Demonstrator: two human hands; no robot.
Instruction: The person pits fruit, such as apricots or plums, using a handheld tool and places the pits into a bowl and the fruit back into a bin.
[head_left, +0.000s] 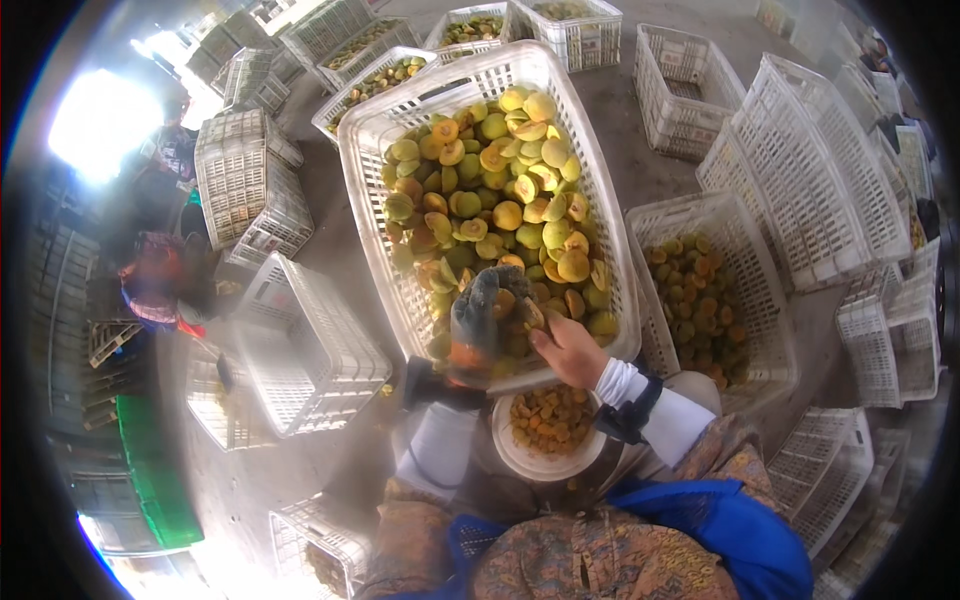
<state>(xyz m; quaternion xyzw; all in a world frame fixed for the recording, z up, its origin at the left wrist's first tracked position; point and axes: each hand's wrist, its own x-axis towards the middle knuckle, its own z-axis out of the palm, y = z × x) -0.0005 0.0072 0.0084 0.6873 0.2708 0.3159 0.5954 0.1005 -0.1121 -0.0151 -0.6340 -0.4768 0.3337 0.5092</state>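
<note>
My left hand (478, 311), in a dark grey glove with an orange cuff, is curled around a fruit piece (504, 302). Beside it, my bare right hand (574, 350) pinches a small tan object (533, 313) against the gloved hand; blur hides what it is. Both hands are over the near end of a white plastic crate (369, 217). Yellow-green halved stone fruits (506, 215), probably plums or apricots, fill much of that crate, several with their cut faces up. Between my knees stands a white bucket (546, 470) holding small brownish-orange pieces (551, 421).
Another crate of fruit (694, 300) stands close at the right. Stacked white crates (817, 180) rise beyond it. To the left, tilted crates (307, 352) rest on the concrete floor (315, 472), with a person (157, 277) farther off. More fruit-filled crates (476, 30) line the far side.
</note>
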